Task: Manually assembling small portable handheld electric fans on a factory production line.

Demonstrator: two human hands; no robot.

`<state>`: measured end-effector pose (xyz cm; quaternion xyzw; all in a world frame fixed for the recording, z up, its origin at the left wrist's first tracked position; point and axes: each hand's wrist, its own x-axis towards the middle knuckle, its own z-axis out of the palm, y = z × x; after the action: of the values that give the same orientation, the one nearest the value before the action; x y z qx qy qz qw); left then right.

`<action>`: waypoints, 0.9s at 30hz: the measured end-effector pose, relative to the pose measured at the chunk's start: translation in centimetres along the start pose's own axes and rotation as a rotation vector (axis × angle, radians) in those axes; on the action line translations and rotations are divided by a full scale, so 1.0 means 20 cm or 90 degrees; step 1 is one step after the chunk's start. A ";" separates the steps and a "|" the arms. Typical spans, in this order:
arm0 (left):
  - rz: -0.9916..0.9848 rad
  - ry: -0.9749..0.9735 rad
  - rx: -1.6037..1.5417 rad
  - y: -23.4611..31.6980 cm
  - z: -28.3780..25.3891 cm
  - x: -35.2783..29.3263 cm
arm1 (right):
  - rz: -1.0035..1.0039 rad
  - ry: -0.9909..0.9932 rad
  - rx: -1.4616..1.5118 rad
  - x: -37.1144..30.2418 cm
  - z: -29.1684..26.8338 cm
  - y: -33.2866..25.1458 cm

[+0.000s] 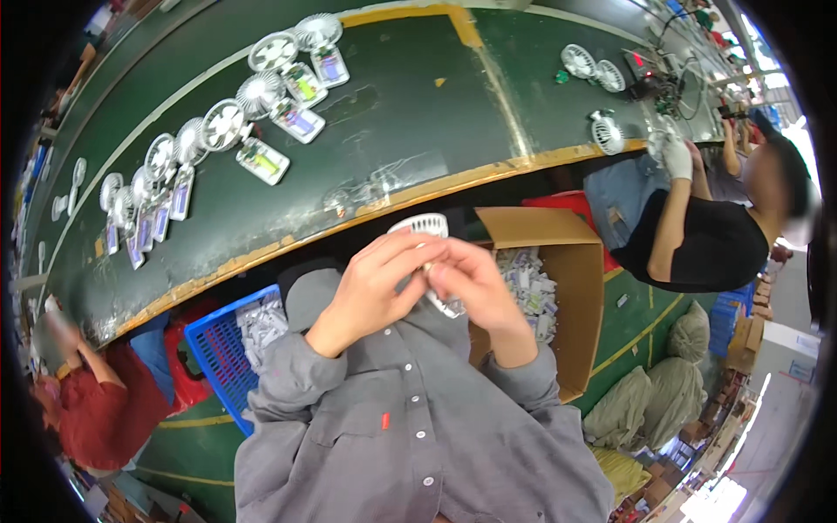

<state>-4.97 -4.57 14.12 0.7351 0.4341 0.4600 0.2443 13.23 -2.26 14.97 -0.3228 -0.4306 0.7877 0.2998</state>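
Observation:
Close in front of my chest, my left hand [375, 283] and my right hand [478, 281] meet with fingers bent and closed around a small white fan [425, 224]. Its slotted, rounded end sticks out beyond my fingers, and another white part shows below my right fingers. The fingertips of both hands touch at the middle of the fan, where they hide most of it. Beyond the left hand, on the green workbench [392, 113], lies a row of white fans [224, 125] with round heads and open handles showing purple or green parts inside.
A blue plastic basket [218, 362] of small white parts stands at my left. At my right is an open cardboard box [571, 322] of similar parts. A gloved co-worker [697, 231] sits at the far right near loose fan heads [606, 131]; another person [113, 401] sits left.

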 end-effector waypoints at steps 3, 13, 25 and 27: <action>0.056 0.000 0.082 0.02 0.00 0.02 | -0.017 0.020 -0.132 -0.02 0.00 0.01; 0.044 -0.030 0.100 0.06 -0.01 -0.03 | 0.008 -0.033 -0.276 -0.04 -0.02 0.03; -0.390 0.254 -0.355 -0.04 -0.26 -0.14 | 0.037 0.018 0.124 -0.35 -0.31 0.03; -0.213 0.140 -0.174 -0.02 -0.31 -0.11 | 0.074 0.154 -0.091 -0.45 -0.53 0.14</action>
<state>-11.06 -6.55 15.70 0.5583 0.5079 0.5449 0.3653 26.39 -5.06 10.34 -0.4602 -0.4271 0.7266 0.2791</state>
